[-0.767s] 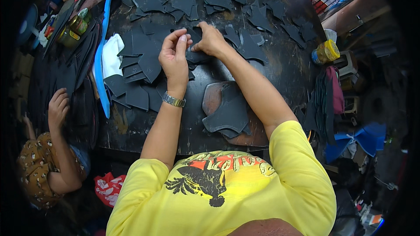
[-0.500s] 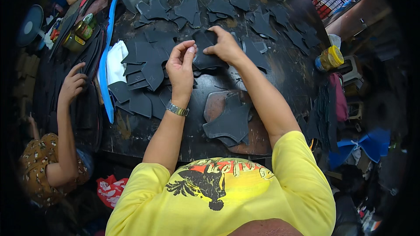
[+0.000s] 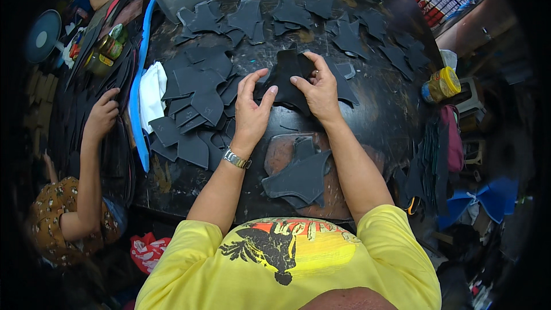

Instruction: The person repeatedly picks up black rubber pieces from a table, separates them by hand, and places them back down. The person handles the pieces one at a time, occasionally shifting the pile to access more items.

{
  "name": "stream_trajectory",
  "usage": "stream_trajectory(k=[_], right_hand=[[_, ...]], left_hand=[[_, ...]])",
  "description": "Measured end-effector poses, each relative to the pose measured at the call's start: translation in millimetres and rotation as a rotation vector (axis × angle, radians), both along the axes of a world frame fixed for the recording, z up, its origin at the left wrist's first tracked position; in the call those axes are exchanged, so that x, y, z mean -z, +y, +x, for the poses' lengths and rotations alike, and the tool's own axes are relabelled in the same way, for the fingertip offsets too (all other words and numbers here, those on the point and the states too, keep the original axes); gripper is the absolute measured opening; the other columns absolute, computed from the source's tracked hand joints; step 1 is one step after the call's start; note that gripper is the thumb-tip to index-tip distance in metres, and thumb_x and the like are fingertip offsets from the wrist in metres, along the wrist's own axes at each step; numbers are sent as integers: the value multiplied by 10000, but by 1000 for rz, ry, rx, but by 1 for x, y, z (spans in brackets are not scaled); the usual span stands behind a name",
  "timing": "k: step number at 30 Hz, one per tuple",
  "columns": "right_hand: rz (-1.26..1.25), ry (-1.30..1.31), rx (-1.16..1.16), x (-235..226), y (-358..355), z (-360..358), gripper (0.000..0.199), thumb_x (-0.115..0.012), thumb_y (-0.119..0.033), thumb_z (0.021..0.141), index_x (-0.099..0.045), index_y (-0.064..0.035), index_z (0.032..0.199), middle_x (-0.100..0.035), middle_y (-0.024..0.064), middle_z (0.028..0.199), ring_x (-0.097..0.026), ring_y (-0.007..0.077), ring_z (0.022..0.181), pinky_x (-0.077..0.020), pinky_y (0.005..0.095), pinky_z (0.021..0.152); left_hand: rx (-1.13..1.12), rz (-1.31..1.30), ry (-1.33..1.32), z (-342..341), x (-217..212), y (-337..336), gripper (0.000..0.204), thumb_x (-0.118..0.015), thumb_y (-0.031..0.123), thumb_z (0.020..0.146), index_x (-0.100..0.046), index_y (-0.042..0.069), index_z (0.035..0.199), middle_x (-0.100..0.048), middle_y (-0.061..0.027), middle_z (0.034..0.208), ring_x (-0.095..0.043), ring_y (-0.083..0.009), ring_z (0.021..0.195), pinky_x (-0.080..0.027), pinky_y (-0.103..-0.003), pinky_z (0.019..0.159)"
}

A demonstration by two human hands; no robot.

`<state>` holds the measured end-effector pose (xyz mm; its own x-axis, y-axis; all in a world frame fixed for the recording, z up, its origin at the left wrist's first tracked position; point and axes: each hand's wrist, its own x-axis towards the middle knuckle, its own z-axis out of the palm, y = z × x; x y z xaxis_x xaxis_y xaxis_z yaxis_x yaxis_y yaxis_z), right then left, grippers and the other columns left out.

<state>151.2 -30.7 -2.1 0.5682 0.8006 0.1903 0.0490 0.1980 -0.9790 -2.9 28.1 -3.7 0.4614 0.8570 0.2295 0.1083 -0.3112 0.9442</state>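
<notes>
A black, curved cut piece of sheet material [image 3: 285, 82], leather-like, is raised slightly above the dark table. My right hand [image 3: 321, 93] grips its right edge, thumb on the near face and fingers behind. At the piece's left edge is my left hand [image 3: 251, 116], thumb and fingers apart; whether it touches the edge is hard to tell. A metal-band watch [image 3: 237, 159] is on my left wrist. Close to my body, a short stack of similar black pieces [image 3: 297, 179] lies on a brown board [image 3: 278, 155]. Left of my hands spreads a larger overlapping heap of black pieces [image 3: 198, 95].
Small groups of black pieces [image 3: 290, 12] lie along the table's far side. A blue strip [image 3: 139, 89] and white cloth [image 3: 152, 95] border the left heap. A yellow-lidded jar [image 3: 441, 84] is at the right edge. At left, another person's hand [image 3: 102, 116] hovers by dark stacked sheets [image 3: 117, 155].
My left thumb and fingers, pinched together before, have parted. The black piece is now more upright in my right hand. The view has shifted slightly.
</notes>
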Motion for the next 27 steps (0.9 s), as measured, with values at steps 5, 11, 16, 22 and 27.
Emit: stream_trajectory(k=[5, 11, 16, 22, 27], right_hand=[[17, -8, 13, 1, -2, 0, 489, -683, 54, 769, -534, -26, 1229, -647, 66, 954, -624, 109, 823, -515, 241, 711], [65, 45, 30, -3, -5, -3, 485, -675, 66, 774, -533, -17, 1231, -644, 68, 954, -615, 108, 831, -507, 239, 716], [55, 46, 17, -3, -5, -2, 490, -674, 70, 775, -523, 0, 1236, -643, 65, 944, -615, 109, 828, -508, 240, 713], [51, 85, 79, -6, -6, 7, 515, -677, 76, 766, -516, -3, 1249, -645, 89, 939, -641, 124, 809, -534, 239, 688], [58, 143, 81, -9, -7, 13, 534, -675, 78, 761, -509, 3, 1263, -647, 97, 930, -649, 133, 808, -543, 244, 683]], left_hand=[[-94, 116, 96, -5, -2, 0, 451, -659, 233, 895, -554, 47, 1292, -505, -181, 1349, -474, -313, 1270, -363, -392, 1064], [-152, 223, 259, -15, 3, 11, 462, -634, 341, 907, -578, 63, 1271, -505, -192, 1360, -407, -366, 1319, -279, -455, 1106], [-106, 450, 510, -20, 8, 8, 343, -597, 319, 929, -663, 40, 1117, -569, -174, 1231, -422, -362, 1283, -258, -476, 1114], [-158, 526, 543, -24, 8, 14, 245, -572, 223, 934, -643, -11, 919, -577, -167, 1041, -516, -353, 1060, -394, -443, 946], [-146, 520, 587, -26, 5, 13, 207, -590, 192, 912, -644, -8, 904, -569, -153, 1010, -524, -335, 1021, -402, -425, 921]])
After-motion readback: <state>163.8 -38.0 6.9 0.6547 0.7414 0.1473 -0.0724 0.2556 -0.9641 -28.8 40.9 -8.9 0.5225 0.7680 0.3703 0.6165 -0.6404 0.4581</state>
